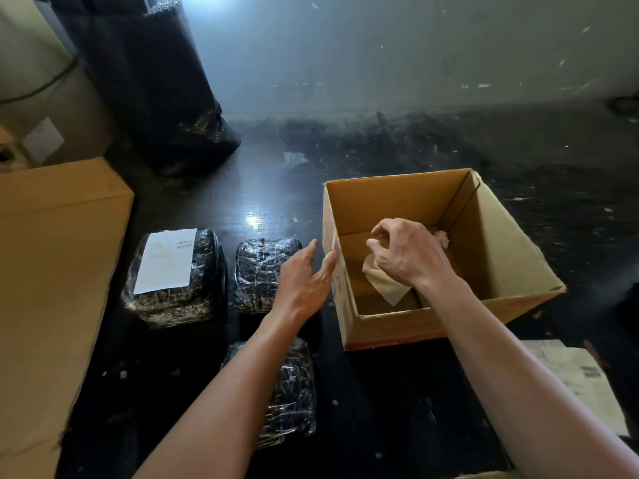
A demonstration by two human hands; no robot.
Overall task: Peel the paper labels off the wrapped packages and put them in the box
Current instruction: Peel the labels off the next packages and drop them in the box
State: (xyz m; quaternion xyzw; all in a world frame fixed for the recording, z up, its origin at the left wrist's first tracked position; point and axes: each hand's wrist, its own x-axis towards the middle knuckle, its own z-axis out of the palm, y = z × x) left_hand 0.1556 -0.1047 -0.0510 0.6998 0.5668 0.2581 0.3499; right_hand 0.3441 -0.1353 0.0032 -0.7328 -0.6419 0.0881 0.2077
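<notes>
Right hand [406, 255] hangs inside the open cardboard box [498, 257], fingers loosely curled and apart, gripping nothing; a peeled paper label [382, 283] lies just beneath it. Left hand [304, 281] is open, fingers spread, beside the box's left wall. Three wrapped packages sit left; the far-left package [174, 276] bears a white label [167, 259].

Your dark, scuffed floor [269, 188] carries an open brown cardboard box [449, 316], three black plastic-wrapped packages, one with a white paper label [173, 274], two bare [257, 271] [294, 392], a big closed carton [52, 271], printed paper sheets [570, 375].
</notes>
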